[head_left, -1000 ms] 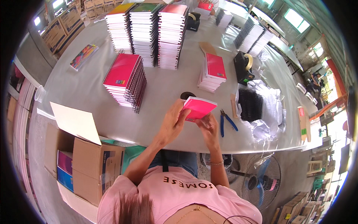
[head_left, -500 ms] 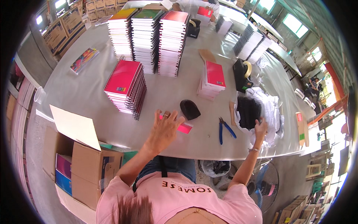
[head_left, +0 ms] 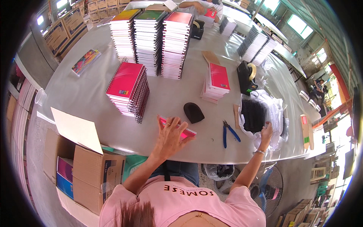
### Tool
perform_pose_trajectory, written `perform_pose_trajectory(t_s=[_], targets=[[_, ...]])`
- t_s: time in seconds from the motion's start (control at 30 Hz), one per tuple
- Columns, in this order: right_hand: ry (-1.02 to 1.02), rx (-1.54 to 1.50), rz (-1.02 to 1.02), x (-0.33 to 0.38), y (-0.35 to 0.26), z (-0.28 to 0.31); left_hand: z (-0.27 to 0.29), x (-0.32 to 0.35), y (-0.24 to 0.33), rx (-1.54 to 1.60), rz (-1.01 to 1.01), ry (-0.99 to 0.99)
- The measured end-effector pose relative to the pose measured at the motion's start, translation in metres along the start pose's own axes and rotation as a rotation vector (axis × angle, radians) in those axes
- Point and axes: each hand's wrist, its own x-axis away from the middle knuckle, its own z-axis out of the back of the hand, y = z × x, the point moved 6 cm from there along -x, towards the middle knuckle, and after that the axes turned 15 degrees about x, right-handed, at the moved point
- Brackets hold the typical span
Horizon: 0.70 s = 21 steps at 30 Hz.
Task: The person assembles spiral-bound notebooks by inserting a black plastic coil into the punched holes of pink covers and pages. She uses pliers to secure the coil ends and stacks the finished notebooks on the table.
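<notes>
My left hand (head_left: 172,135) grips a pink-covered notebook (head_left: 186,133) near the table's front edge, fingers over its top and thumb at its right end; most of the book is hidden under the hand. My right hand (head_left: 266,133) is at the edge of a bundle of black wire binding coils (head_left: 254,114), which lies in a crumpled white bag (head_left: 275,104). Its fingers are pinched together, and what is between them is too small to tell. Between the hands lie a dark rounded block (head_left: 193,112) and blue-handled pliers (head_left: 230,133), touched by neither hand.
A stack of coil-bound pink notebooks (head_left: 126,81) stands left, with tall notebook stacks (head_left: 176,49) behind. More pink books (head_left: 217,81) stand beside a black tape dispenser (head_left: 245,77). An open carton (head_left: 87,174) is at lower left. Across the table a person's arms (head_left: 194,5) show.
The pink notebook has been tilted up a little under my left hand, its edge showing more. My right hand has shifted slightly along the coil bundle.
</notes>
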Motion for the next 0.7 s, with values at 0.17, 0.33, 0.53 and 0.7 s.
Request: perform_pose_trajectory(t_s=[0.17, 0.33, 0.53, 0.7], targets=[[-0.085, 0.076, -0.062, -0.008, 0.023, -0.012, -0.006, 0.003, -0.002, 0.021, -0.07, 0.146], [-0.284, -0.021, -0.15, -0.014, 0.03, -0.015, -0.011, 0.007, -0.005, 0.035, -0.062, 0.226], [-0.264, 0.128, -0.114, -0.013, 0.027, -0.017, -0.015, 0.011, -0.006, 0.029, -0.068, 0.274], [-0.253, 0.217, -0.132, -0.01, 0.019, -0.017, -0.016, 0.012, -0.007, 0.049, -0.066, 0.284]])
